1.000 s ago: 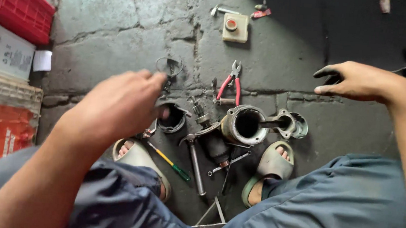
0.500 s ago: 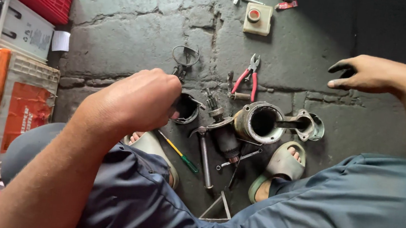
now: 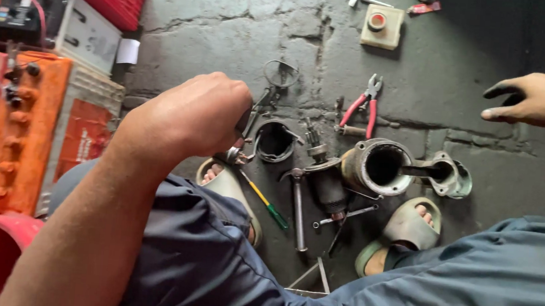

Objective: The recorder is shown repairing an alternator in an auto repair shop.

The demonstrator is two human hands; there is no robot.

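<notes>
Grimy concrete floor; left hand fisted on small metal part.

left hand hiding its grasped part, perhaps metal, right hand edge-cropped

Worn on the head, looking steeply down past the knees at a concrete floor — one view only, nothing shared with another. Close enough for the left hand and forearm to fill the frame from 7 o'clock to centre. Right hand entering at 2 o'clock, cut by the edge. Sandalled feet at 6 o'clock, metal cylinder housing just right of centre, orange battery at 9 o'clock — far edge of the floor at 12.
</notes>
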